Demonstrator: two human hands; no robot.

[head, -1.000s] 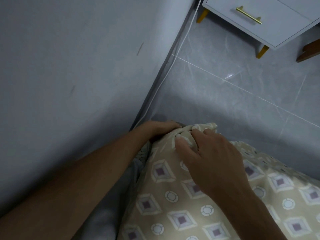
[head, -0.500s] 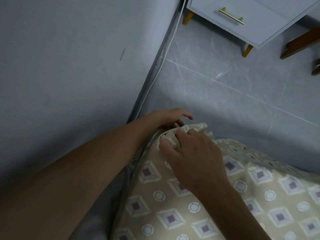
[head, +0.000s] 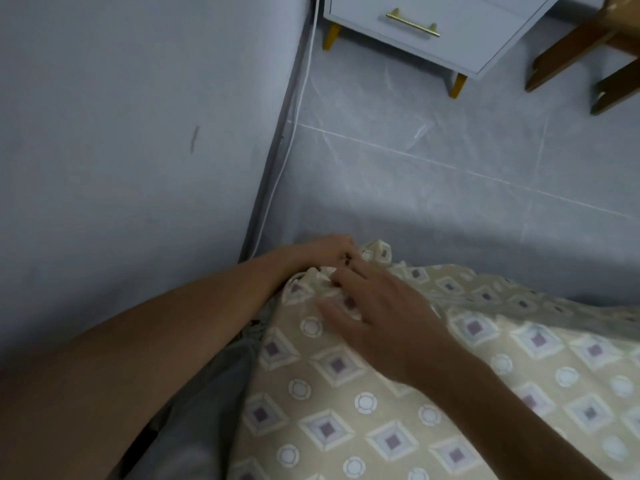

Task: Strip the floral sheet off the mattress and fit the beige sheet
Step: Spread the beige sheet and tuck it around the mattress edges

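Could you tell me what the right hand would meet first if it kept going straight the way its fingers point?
Probably the left hand, just beyond the right hand at the bunched corner of the beige sheet; depth is unclear.
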